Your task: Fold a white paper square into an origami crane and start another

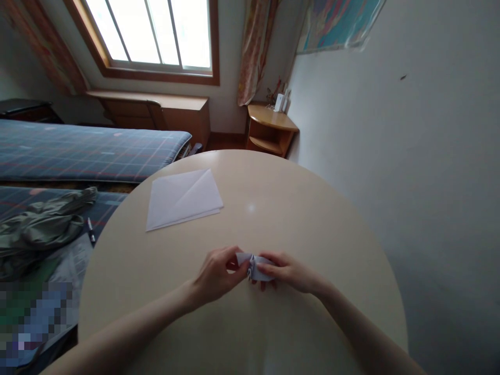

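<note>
A small piece of folded white paper (263,268) is held between my two hands, just above the round cream table (312,219). Dark markings show along a crease near its middle. My left hand (221,271) pinches the paper's left side between thumb and fingers. On the other side, my right hand (285,271) grips the right part, its thumb on top and its other fingers underneath. Farther back on the table, to the left, lies a stack of white paper sheets (183,200) with a diagonal crease across the top one.
Left of the table are plaid mattresses (89,151), with a grey-green garment (42,224), a pen (91,230) and printed papers (74,265). Behind stand a wooden desk (187,101) and a corner shelf (273,117). A white wall (429,182) borders the right.
</note>
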The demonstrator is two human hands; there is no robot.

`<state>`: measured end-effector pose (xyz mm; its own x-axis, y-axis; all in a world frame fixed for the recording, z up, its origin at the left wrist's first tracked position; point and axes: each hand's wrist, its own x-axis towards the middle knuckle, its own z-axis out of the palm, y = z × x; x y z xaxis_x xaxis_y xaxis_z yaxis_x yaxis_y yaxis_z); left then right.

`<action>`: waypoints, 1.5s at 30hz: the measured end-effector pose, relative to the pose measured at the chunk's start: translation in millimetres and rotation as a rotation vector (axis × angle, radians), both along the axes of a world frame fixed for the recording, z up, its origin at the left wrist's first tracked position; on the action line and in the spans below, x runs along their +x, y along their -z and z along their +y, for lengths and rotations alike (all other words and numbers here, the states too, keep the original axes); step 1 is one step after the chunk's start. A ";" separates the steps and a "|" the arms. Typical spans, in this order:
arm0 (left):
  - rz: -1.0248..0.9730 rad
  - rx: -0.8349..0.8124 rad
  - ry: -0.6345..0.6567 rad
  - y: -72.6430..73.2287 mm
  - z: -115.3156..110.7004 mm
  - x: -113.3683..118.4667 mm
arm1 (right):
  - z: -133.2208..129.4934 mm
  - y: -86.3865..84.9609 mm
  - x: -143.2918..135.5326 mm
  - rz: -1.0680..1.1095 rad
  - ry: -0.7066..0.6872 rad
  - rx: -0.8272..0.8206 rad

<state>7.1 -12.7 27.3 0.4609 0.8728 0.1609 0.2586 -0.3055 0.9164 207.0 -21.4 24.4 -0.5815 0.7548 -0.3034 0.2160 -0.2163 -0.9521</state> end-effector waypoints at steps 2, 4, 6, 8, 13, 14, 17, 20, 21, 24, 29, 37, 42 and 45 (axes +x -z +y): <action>-0.065 -0.176 -0.054 -0.9 1.8 0.9 | -0.5 -1.4 -1.1 -0.030 0.016 0.027; -0.154 -0.375 -0.062 -2.7 5.7 0.2 | 0.5 -2.8 -0.7 -0.057 0.022 0.074; -0.192 -0.551 -0.015 -5.0 10.6 -2.3 | 2.1 -3.6 0.7 -0.090 0.025 0.142; -0.172 -0.662 0.043 -7.2 15.2 -6.1 | 3.8 -3.7 2.5 -0.100 0.018 0.175; -0.233 -0.748 0.096 -6.2 25.0 -13.8 | 7.4 -2.4 8.2 0.004 0.050 0.090; -0.269 -0.777 0.113 -4.7 26.9 -14.5 | 8.1 -2.0 9.6 0.030 0.062 0.070; -0.341 -0.865 0.164 0.4 32.2 -15.8 | 9.9 -0.7 13.8 0.101 0.076 0.019; -0.317 -0.839 0.269 2.2 34.7 -17.0 | 10.6 0.7 15.8 0.120 0.061 -0.001; -0.289 -0.787 0.320 1.5 34.5 -17.4 | 10.5 1.0 15.8 0.113 0.049 -0.001; -0.128 -0.525 0.408 -4.0 30.3 -18.6 | 9.2 0.9 13.4 0.061 0.017 0.033; 0.242 -0.284 0.288 -11.0 16.5 -16.2 | 3.4 -1.8 6.8 -0.019 0.002 0.057; 0.213 -0.239 0.354 -5.6 14.0 -6.5 | -1.1 -7.5 2.3 -0.080 0.039 0.089; 0.033 -0.340 0.322 11.5 19.4 -7.4 | 4.7 -4.2 4.2 -0.043 0.074 0.030; 0.033 -0.423 0.307 20.9 23.3 -9.4 | 8.6 0.7 7.1 -0.019 0.092 -0.025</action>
